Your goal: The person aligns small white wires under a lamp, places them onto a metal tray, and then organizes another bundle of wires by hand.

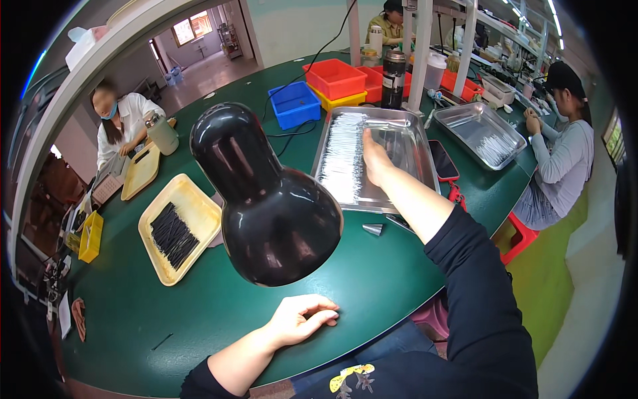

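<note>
- White sticks (342,156), laid side by side in a long row within a metal tray (409,143), at 2 o'clock from the lamp (282,226) (clock centre; 12 = far side).
- Right hand (377,158): edge-on at the row's 3 o'clock side, thumb uppermost, forearm crossing above the tray's near rim; fingers hidden, so whether it grips any sticks cannot be told.
- Left hand (302,321): on the table (119,299) at 6 o'clock, near the edge; fingers bent, narrow gap between thumb and forefinger.
- Working room: a broad stretch of green tabletop from 6 to 8 o'clock, bounded by the curved near edge; one thin dark stick (161,341) lies there. A narrower strip at 4 o'clock; a small metal cone (373,229) at 3 o'clock, just beside the tray's near rim.
- Metal tray, contents: sticks toward its 9 o'clock wall; metal floor visible toward 3 o'clock.
- Beige tray (199,196), 9 o'clock: a heap of black sticks (174,233).
- Farther metal tray (458,126), 2 o'clock: a smaller white pile (495,149).
- Blue box (297,120), 12 o'clock; red box (339,90), 1 o'clock, on a yellow box (342,101).
</note>
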The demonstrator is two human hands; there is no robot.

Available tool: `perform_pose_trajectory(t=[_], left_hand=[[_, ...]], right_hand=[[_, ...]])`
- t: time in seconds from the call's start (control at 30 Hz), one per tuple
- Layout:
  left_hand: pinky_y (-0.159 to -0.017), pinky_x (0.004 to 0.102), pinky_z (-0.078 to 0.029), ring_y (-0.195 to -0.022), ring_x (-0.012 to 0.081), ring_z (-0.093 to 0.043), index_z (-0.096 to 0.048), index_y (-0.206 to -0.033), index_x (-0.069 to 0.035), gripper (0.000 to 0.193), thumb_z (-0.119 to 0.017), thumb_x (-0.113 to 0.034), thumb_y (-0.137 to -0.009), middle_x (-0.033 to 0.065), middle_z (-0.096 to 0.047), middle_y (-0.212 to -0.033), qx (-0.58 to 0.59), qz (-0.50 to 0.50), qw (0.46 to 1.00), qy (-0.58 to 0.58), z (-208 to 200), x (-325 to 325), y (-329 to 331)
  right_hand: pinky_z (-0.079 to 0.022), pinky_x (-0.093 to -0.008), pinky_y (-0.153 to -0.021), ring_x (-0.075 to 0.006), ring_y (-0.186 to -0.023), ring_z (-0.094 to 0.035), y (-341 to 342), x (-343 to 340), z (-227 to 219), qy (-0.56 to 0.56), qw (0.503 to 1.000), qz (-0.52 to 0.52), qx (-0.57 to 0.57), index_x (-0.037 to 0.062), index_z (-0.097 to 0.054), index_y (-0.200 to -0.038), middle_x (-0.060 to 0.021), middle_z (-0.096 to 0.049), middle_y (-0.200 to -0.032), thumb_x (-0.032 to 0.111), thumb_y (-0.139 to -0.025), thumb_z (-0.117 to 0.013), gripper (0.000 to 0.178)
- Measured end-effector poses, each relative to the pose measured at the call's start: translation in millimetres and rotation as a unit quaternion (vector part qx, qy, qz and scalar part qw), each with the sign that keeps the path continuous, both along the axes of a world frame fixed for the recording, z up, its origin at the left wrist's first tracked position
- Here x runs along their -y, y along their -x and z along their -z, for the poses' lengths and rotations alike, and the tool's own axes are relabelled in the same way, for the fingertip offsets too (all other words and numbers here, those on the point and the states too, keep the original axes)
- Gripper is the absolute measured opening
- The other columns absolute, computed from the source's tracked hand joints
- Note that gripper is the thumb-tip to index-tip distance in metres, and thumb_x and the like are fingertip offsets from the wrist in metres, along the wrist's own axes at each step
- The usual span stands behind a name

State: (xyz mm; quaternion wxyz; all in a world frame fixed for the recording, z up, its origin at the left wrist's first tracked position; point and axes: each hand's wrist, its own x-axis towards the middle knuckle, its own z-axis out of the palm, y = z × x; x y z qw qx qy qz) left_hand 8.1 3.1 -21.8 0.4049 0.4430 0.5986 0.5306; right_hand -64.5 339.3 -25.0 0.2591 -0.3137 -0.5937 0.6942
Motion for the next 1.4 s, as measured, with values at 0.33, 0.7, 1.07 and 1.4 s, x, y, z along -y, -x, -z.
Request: perform_pose_trajectory(t=[0.33, 0.7, 1.07, 1.4], left_hand=[[-0.066, 0.0249, -0.05, -0.073, 0.0169, -0.061, -0.056, -0.09, 0.005, 0.012, -0.051, 0.003, -0.079, 0.0131, -0.06, -0.082, -0.015, 0.011, 1.0, -0.006, 0, -2, 2], [-0.066, 0.0219, -0.047, -0.071, 0.0128, -0.06, -0.057, -0.091, 0.002, 0.013, -0.054, -0.002, -0.079, 0.0086, -0.059, -0.08, 0.029, -0.007, 1.0, -0.003, 2, -1, 2], [-0.067, 0.0235, -0.047, -0.072, 0.0121, -0.06, -0.054, -0.092, 0.001, 0.013, -0.051, -0.006, -0.082, 0.008, -0.058, -0.081, 0.0, 0.052, 0.998, -0.026, 3, -4, 5], [-0.066, 0.0243, -0.047, -0.072, 0.0118, -0.06, -0.054, -0.095, -0.001, 0.017, -0.049, -0.012, -0.083, 0.0079, -0.06, -0.079, -0.015, 0.038, 0.999, -0.02, 1, 7, 7]], right_hand=[[-0.026, -0.0332, -0.095, -0.0287, -0.119, -0.03, -25, -9, -18, -0.181, 0.964, -0.181, 0.077, -0.0086, -0.03, -0.122, -0.0228, -0.035, -0.124, 0.045, -0.083, -0.043, 0.068], [-0.002, -0.0467, -0.102, -0.0275, -0.129, 0.001, -34, 45, -28, -0.671, 0.59, -0.325, 0.308, -0.0042, -0.01, -0.13, -0.0188, -0.004, -0.138, 0.051, -0.076, -0.047, 0.086], [-0.002, -0.0436, -0.102, -0.0291, -0.129, -0.003, -36, 27, -21, -0.686, 0.566, -0.303, 0.342, -0.0028, -0.005, -0.131, -0.0193, -0.005, -0.138, 0.02, -0.071, -0.052, 0.08], [-0.029, -0.0372, -0.095, -0.0332, -0.114, -0.036, -92, 89, -77, -0.495, 0.816, -0.288, 0.081, 0.0016, -0.043, -0.115, -0.0188, -0.038, -0.123, 0.014, -0.066, -0.061, 0.054]])
